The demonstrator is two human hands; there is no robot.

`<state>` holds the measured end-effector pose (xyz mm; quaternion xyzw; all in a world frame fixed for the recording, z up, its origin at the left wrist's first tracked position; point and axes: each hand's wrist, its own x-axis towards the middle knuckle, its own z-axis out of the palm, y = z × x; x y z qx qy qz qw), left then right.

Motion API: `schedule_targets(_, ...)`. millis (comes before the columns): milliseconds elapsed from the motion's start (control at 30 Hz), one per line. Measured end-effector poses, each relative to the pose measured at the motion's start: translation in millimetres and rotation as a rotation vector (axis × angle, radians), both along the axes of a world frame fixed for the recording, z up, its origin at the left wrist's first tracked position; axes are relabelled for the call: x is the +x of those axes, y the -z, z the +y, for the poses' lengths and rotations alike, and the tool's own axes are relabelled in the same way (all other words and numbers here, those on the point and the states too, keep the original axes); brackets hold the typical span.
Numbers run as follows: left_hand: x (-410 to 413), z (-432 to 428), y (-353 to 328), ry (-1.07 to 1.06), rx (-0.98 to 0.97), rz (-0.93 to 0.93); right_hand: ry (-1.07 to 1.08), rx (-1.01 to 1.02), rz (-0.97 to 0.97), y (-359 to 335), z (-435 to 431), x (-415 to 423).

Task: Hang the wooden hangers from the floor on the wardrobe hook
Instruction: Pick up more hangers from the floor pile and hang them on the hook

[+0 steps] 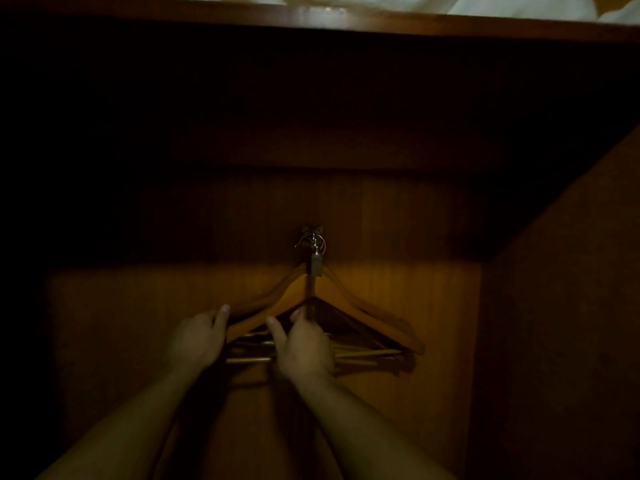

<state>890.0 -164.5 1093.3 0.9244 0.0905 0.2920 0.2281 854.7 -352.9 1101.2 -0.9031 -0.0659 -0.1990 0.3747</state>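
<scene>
The view is very dim and warm-toned: the upper wardrobe interior [242, 98] sinks into near-black, while a weak orange patch of light falls on the lower back panel [433, 306] around the wooden hangers [349, 301]. A thin glare streaks the top edge [322, 11], beneath blown-out white areas. The forearms [363, 420] and corners look murky, grainy and soft.

This is looking like the inside of a wooden wardrobe, the kind standing in a home or hotel bedroom. Dark brown back panelling [381, 209] and a side wall [571, 323] are closing the space in, wooden hangers [284, 293] are hanging from a metal hook [313, 239] on the back, and something white [519, 5] is showing above the top board [485, 27].
</scene>
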Motion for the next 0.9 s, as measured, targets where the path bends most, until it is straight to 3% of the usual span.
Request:
schedule_targets(133,-12,5,-2,-0.030,0.016,-0.017,0.023,-0.036,0.002,0,-7,-10)
schedule_targets(433,-50,-2,-6,-0.016,0.051,0.201,0.070,-0.053,0.049,-9,-20,-47)
schedule_targets(900,-116,-36,-10,0.132,0.145,0.236,0.060,-0.235,0.069,-6,-54,-100)
